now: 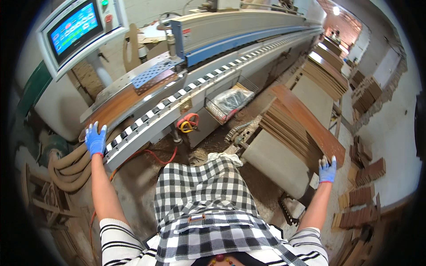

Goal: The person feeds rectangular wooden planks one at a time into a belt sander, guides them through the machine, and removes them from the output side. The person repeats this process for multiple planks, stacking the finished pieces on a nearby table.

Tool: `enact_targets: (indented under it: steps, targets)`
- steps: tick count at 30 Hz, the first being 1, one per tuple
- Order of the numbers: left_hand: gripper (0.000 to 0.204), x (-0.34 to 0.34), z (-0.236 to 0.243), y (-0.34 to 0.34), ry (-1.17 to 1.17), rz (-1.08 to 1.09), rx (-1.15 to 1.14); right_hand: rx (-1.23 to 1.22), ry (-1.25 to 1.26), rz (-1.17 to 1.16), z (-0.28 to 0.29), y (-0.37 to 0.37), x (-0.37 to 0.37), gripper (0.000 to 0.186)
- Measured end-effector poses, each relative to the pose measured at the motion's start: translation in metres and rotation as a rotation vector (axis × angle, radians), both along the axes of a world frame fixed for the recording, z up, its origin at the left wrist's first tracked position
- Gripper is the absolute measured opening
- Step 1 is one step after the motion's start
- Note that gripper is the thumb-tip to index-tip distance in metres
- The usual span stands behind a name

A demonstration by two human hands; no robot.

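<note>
Ceiling lamp point(336, 10): a blown-out white spot at the far end, the area below it tinted pinkish.
Control screen point(74, 31): glowing blue, its small icons soft.
Right-hand wall point(395, 137): pale and fairly bright, darkening toward the rim.
Floor point(202, 139): dim under the machine, brown detail sunk in shadow.
Stacked panels point(326, 73): a whitish sheen along the top.
Brown board point(306, 117): moderately lit, its long edges clear.
Plastic bag point(230, 101): small pale glints.
Checked apron point(206, 190): strong contrast, squares distinct.
Far end: hazy — small shapes blurred.
Rim: fisheye bending, corners black.
</note>
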State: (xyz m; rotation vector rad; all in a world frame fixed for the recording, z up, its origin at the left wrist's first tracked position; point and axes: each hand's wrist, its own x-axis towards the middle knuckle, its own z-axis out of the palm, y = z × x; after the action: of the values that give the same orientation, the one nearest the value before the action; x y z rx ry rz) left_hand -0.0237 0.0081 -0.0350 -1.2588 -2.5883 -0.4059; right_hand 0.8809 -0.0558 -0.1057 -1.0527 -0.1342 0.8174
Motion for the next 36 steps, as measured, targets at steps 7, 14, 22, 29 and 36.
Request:
enact_targets:
  steps: [7,14,22,29,36]
  targets:
    - [0.052,-0.006,-0.006,-0.012,-0.058,-0.03,0.091,0.136,-0.024,-0.162,-0.027,-0.046,-0.023,0.04]
    - [0.053,-0.001,0.008,-0.03,-0.152,0.057,0.121,-0.004,0.122,-0.168,-0.001,-0.04,-0.037,0.049]
    - [0.051,-0.01,0.007,-0.034,-0.174,0.024,0.144,0.073,0.146,-0.172,-0.013,-0.042,-0.029,0.047]
    - [0.05,0.005,0.012,-0.018,-0.116,0.016,0.078,0.078,0.167,-0.162,-0.016,-0.044,-0.023,0.049]
    - [0.051,0.046,0.02,0.025,-0.137,0.017,-0.006,0.105,0.221,-0.188,0.0,-0.042,-0.04,0.054]
